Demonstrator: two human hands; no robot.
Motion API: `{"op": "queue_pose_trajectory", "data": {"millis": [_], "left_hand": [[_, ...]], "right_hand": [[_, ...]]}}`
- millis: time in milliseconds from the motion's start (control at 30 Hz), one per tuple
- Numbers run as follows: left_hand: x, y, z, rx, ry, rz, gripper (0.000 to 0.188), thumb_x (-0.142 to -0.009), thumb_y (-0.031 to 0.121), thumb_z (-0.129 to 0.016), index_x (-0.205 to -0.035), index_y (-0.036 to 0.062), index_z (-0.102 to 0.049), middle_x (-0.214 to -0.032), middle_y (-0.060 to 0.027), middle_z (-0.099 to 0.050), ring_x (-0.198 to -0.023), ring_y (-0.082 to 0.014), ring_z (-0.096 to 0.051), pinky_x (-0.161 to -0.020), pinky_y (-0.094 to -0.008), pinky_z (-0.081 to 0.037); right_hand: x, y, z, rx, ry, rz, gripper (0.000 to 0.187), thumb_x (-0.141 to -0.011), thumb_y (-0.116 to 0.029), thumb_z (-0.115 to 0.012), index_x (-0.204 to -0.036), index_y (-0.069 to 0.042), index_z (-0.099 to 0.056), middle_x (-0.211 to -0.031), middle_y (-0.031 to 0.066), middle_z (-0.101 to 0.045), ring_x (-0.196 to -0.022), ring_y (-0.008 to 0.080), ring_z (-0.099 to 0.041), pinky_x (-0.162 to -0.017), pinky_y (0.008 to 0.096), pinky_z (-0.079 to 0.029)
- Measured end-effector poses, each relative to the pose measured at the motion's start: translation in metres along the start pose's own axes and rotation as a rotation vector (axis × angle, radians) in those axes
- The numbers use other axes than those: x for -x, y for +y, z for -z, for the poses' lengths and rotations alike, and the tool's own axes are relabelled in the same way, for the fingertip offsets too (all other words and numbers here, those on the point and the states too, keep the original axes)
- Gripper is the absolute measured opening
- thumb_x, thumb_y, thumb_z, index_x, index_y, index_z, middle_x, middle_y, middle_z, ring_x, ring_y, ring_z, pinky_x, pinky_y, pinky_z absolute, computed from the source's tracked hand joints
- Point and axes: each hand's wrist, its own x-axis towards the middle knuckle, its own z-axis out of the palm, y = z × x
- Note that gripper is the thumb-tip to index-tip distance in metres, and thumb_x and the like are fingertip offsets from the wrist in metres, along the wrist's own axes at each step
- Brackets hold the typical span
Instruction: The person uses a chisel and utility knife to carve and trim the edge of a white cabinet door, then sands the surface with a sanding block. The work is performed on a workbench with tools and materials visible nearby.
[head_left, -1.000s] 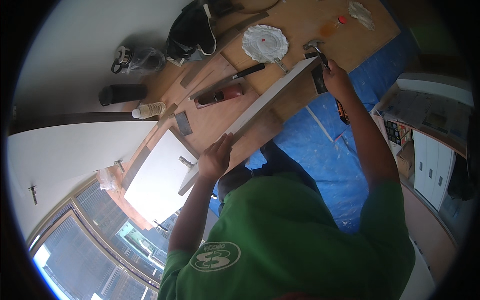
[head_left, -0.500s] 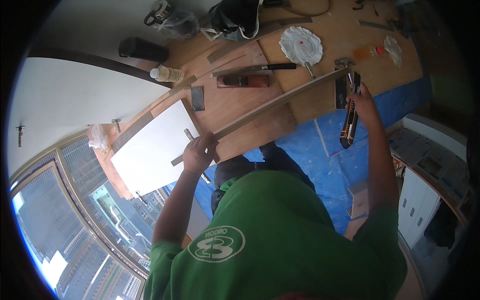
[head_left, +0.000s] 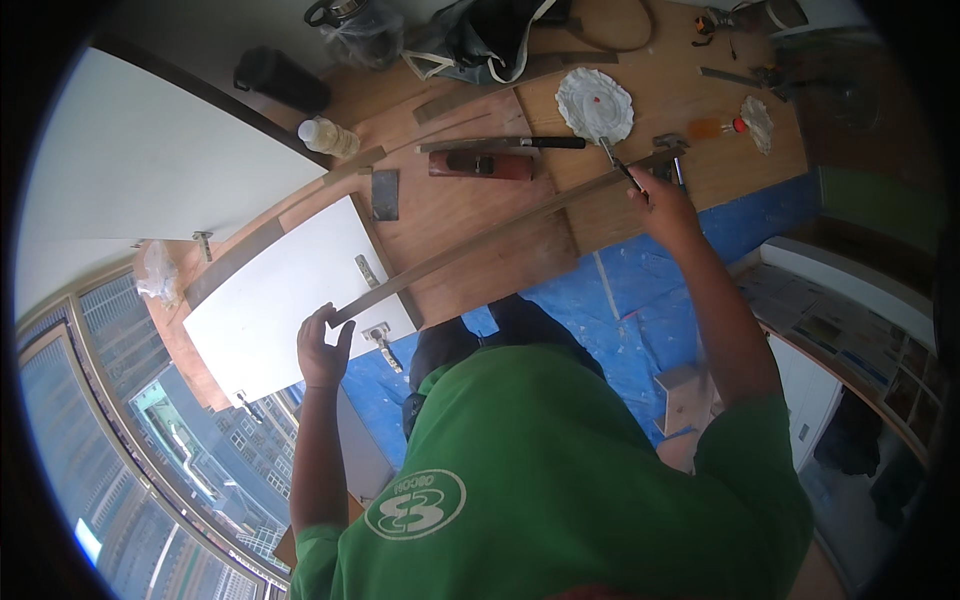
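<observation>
A long, narrow wooden strip [head_left: 500,223] lies slantwise over a white panel and the plywood. At its near left end is my left hand [head_left: 322,352], fingertips and thumb around the tip. My right hand [head_left: 664,208] is closed near the strip's far right end. From its fingers juts the dark front of a utility knife [head_left: 628,178], mostly hidden beneath the hand and crossing the strip. Just past it, a silvery metal piece [head_left: 606,150] rests against a white crumpled round plate [head_left: 595,105]. Partly behind the strip is a hammer [head_left: 669,140].
On the bench lie a reddish hand plane [head_left: 480,166], a black-handled saw [head_left: 550,142], a dark flat block [head_left: 385,195] and a plastic bottle [head_left: 330,138]. Hinges stick out from the white panel [head_left: 285,290]. Blue sheeting [head_left: 640,280] covers the floor.
My left hand has slid to the strip's left end, and that end sits farther left. My right hand has moved left, and the knife has swung from upright to mostly hidden.
</observation>
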Motion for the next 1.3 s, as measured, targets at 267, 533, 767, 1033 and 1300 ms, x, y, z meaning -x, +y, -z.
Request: {"op": "queue_pose_trajectory", "data": {"millis": [267, 533, 767, 1033, 1300], "left_hand": [[0.004, -0.020, -0.009, 0.324, -0.145, 0.124, 0.036, -0.085, 0.016, -0.085, -0.116, 0.0087, -0.068, -0.116, -0.0133, -0.077, -0.108, -0.0336, -0.074, -0.093, -0.0404, -0.059], [0.005, -0.033, -0.018, 0.359, -0.134, -0.045, 0.036, -0.085, 0.012, -0.083, -0.118, 0.0077, -0.070, -0.120, -0.0151, -0.075, -0.113, -0.0332, -0.073, -0.097, -0.0410, -0.059], [0.006, -0.041, -0.022, 0.394, -0.129, -0.117, 0.040, -0.081, 0.007, -0.082, -0.119, 0.0090, -0.070, -0.122, -0.0156, -0.075, -0.113, -0.0336, -0.073, -0.096, -0.0407, -0.060], [0.007, -0.047, -0.026, 0.396, -0.106, -0.167, 0.042, -0.078, 0.009, -0.084, -0.118, 0.0088, -0.070, -0.121, -0.0147, -0.075, -0.111, -0.0330, -0.073, -0.093, -0.0401, -0.060], [0.002, -0.044, -0.022, 0.374, -0.061, -0.198, 0.036, -0.078, 0.010, -0.085, -0.112, 0.0090, -0.070, -0.115, -0.0121, -0.077, -0.105, -0.0310, -0.075, -0.087, -0.0398, -0.061]], "right_hand": [[0.005, -0.028, -0.010, 0.087, 0.011, -0.012, 0.036, -0.102, -0.025, -0.060, -0.135, -0.011, -0.066, -0.113, 0.0217, -0.073, -0.104, 0.0408, -0.070, -0.090, 0.0475, -0.056], [0.004, -0.033, -0.027, 0.370, 0.058, -0.190, 0.023, -0.099, -0.021, -0.058, -0.117, -0.010, -0.067, -0.097, 0.0233, -0.073, -0.092, 0.0435, -0.071, -0.079, 0.0538, -0.056], [0.015, -0.042, -0.043, 0.421, 0.069, -0.188, 0.016, -0.096, -0.015, -0.057, -0.108, -0.009, -0.066, -0.097, 0.0207, -0.073, -0.093, 0.0422, -0.071, -0.078, 0.0542, -0.055], [0.073, -0.166, -0.086, 0.224, -0.031, -0.029, 0.016, -0.092, -0.012, -0.058, -0.106, -0.004, -0.059, -0.094, 0.0219, -0.071, -0.088, 0.0430, -0.070, -0.074, 0.0541, -0.055], [0.087, -0.236, -0.098, 0.043, 0.038, 0.001, 0.015, -0.099, -0.020, -0.060, -0.100, -0.005, -0.059, -0.089, 0.0235, -0.068, -0.083, 0.0471, -0.066, -0.072, 0.0547, -0.052]]}}
